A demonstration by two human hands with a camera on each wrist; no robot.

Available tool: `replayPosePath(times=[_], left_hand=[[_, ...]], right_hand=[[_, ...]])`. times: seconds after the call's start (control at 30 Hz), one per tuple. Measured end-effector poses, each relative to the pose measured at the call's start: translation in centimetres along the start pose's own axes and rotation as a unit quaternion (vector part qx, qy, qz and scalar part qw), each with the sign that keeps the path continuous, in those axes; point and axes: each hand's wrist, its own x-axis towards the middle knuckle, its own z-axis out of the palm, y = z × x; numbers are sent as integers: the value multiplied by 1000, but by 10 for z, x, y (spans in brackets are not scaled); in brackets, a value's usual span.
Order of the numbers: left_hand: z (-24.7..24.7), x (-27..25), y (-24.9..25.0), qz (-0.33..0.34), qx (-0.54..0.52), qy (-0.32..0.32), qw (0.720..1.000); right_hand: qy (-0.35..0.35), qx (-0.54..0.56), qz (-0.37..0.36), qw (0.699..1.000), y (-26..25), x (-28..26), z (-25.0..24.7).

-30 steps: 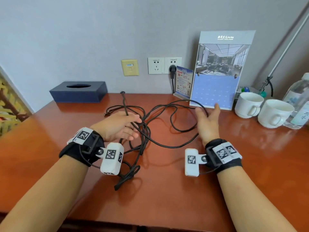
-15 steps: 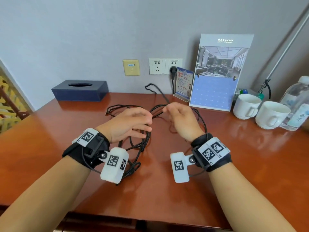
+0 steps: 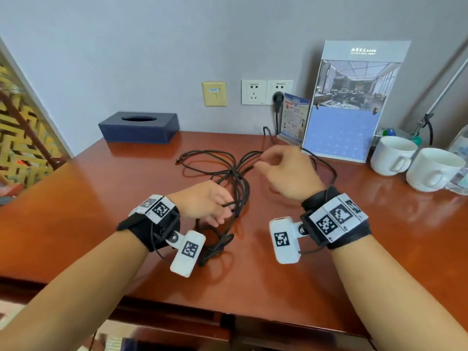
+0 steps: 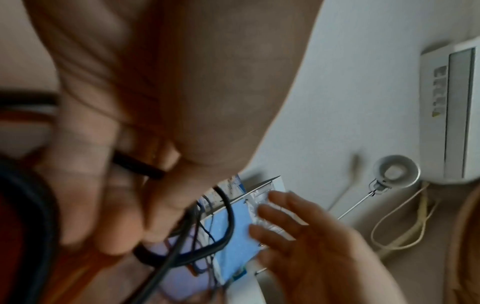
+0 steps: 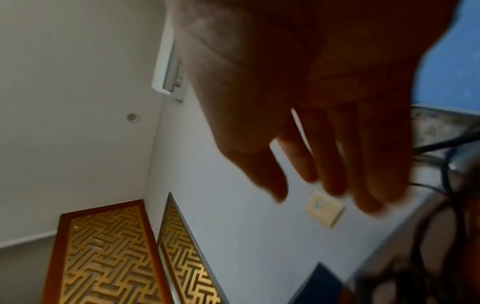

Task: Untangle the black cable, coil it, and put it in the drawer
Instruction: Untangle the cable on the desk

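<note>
The black cable (image 3: 238,183) lies in a loose tangle of loops on the red-brown desk (image 3: 101,211), with one end near the wall. My left hand (image 3: 215,206) is at the near side of the tangle, fingers curled round a few strands. The left wrist view shows the cable (image 4: 226,226) running under those fingers. My right hand (image 3: 273,163) hovers above the far right loops, blurred. In the right wrist view its fingers (image 5: 324,144) hang fairly straight with nothing in the palm, and the cable (image 5: 446,185) lies beside them.
A dark blue tissue box (image 3: 139,127) sits back left. A desk calendar (image 3: 349,110) and a small card stand (image 3: 293,115) stand against the wall under the sockets (image 3: 266,92). Two white cups (image 3: 392,155) and a lamp pole (image 3: 443,87) are at the right.
My right hand came in from the right side of the cable to the middle, then rose over the far loops. My left hand drew nearer to me, holding strands.
</note>
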Motion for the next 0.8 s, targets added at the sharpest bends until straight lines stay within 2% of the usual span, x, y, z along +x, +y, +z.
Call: replayPosePath(times=[0.1, 0.13, 0.2, 0.27, 0.3, 0.4, 0.5, 0.63, 0.67, 0.73, 0.8], left_hand=[[7, -3, 14, 94, -109, 31, 989], [7, -5, 18, 119, -141, 34, 982], [4, -11, 21, 141, -191, 10, 971], [-3, -15, 20, 131, -243, -14, 961], [-8, -17, 20, 124, -250, 5, 960], [-28, -18, 11, 101, -241, 123, 957], [-42, -15, -10, 51, -263, 154, 951], [-39, -5, -21, -3, -254, 206, 945], [-37, -2, -19, -25, -254, 203, 945], [-33, 0, -16, -48, -290, 157, 943], [-34, 2, -13, -16, -357, 128, 925]], right_hand=[[-239, -44, 34, 969, -1, -3, 16], [-289, -20, 48, 956, 3, -3, 21], [-336, 96, 108, 931, 11, -3, 25], [-334, 130, 126, 925, 19, -3, 25], [-322, 103, 114, 934, 22, -2, 23], [-268, 64, 78, 958, 31, 0, 11], [-216, 151, 29, 964, 35, 6, -7], [-183, 260, -59, 946, 23, 15, -25], [-171, 268, -83, 944, 20, 17, -28], [-152, 256, -136, 945, 13, 21, -34], [-133, 246, -168, 945, 8, 22, -37]])
